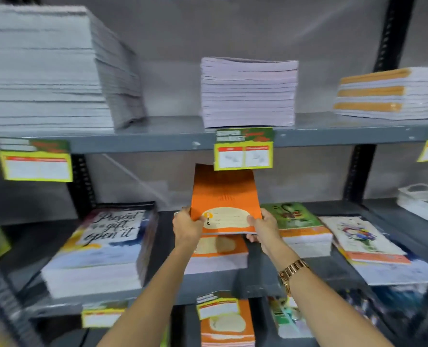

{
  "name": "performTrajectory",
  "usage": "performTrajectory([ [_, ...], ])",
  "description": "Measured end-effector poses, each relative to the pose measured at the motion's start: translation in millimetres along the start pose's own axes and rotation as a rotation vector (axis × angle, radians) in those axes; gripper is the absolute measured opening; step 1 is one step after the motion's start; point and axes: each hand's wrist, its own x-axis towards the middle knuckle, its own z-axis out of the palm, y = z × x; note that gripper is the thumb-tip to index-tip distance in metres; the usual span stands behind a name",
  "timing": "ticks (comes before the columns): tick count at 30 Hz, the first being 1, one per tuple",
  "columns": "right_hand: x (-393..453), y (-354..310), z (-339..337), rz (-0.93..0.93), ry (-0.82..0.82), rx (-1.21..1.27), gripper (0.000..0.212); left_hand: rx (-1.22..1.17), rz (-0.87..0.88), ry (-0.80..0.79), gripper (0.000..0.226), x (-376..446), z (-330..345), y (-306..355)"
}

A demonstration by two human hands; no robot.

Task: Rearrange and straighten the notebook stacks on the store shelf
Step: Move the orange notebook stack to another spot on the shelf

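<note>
An orange notebook (225, 201) carries the word "you" running sideways beside an orange circle on its cream label panel; the lines printed on that panel are too small to read. The top cover of the left stack (100, 246) shows brush script: "Present is a gift, open it", the small middle words blurred. A green and yellow shelf tag (243, 149) reads "SUPER MARKET" in white; its price boxes are blurred. The other tags cannot be read.
</note>
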Motion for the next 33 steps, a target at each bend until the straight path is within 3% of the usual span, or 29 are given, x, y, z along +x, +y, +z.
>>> performTrajectory([
  [8,-25,8,133,0.062,-0.158,-0.042,0.014,0.06,-0.089,0.12,0.018,26,-113,-65],
  [13,-25,24,163,0.125,-0.161,-0.075,0.025,0.083,-0.128,0.127,0.022,33,-133,-84],
  [17,-17,35,151,0.14,-0.121,-0.115,0.031,0.081,-0.139,0.057,0.022,33,-119,-90],
  [25,1,42,89,0.148,-0.001,-0.216,0.006,0.081,-0.109,-0.093,0.028,24,-62,-82],
  [33,19,48,46,0.174,0.079,-0.274,0.006,0.053,-0.133,-0.163,0.028,23,-14,-74],
])
